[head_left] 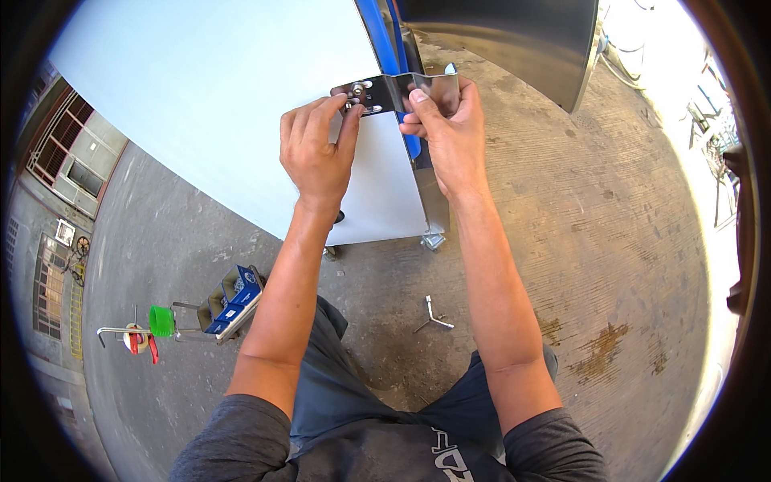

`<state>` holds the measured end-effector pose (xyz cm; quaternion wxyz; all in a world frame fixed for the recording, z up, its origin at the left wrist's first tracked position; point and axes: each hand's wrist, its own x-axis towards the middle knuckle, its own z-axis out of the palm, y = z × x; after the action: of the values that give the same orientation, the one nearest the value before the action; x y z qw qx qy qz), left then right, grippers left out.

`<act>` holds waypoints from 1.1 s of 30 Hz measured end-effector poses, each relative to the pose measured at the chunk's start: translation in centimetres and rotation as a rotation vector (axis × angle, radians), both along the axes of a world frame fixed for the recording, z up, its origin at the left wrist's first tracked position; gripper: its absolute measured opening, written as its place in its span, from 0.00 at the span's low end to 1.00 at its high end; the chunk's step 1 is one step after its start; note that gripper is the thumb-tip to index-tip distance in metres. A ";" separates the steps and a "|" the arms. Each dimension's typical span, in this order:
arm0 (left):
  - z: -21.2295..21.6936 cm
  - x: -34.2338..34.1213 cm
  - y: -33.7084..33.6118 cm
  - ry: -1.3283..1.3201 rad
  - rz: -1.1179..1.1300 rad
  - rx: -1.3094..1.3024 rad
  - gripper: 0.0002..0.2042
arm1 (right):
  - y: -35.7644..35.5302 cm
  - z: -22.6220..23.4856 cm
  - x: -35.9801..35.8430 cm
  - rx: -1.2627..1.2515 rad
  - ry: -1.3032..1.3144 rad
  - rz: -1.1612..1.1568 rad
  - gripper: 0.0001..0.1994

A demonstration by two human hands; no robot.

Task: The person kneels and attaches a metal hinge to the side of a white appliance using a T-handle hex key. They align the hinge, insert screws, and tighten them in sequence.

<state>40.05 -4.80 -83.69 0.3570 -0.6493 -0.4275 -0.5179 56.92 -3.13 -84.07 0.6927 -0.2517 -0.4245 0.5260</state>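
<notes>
Fingertips of the left hand (316, 153) pinch a small bolt (356, 90) on one bent metal bracket (391, 91), which sits against the corner of a large white panel (201, 104). The right hand (447, 128) closes on the bracket's other wing, thumb pressed flat on top. One blue strip (405, 128) runs down the panel's edge behind the hands, and a shiny steel hood (522, 40) hangs just above. On the ground lie one three-armed wrench (432, 317), two blue boxes (235, 297) of hardware, one green cup (161, 320) and a long hex key (120, 331). The floor (610, 241) is stained concrete, outdoors in sun.
</notes>
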 end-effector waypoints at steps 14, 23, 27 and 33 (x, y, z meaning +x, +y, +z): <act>-0.8 0.2 0.0 0.074 0.071 0.009 0.09 | 0.2 -0.2 0.1 0.003 0.009 0.011 0.20; -0.9 0.4 -0.2 0.025 0.000 -0.009 0.12 | 0.0 -0.1 0.1 -0.002 0.017 0.009 0.20; -0.7 0.5 0.1 0.054 -0.027 -0.010 0.13 | 0.1 -0.1 0.1 0.002 0.013 0.006 0.20; -0.3 1.1 -0.2 0.013 0.080 0.050 0.09 | 0.1 -0.1 0.2 0.003 0.010 0.007 0.20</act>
<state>41.17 -5.03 -83.99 0.3963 -0.6260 -0.4377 -0.5093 57.16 -3.03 -84.16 0.6933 -0.2463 -0.4229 0.5290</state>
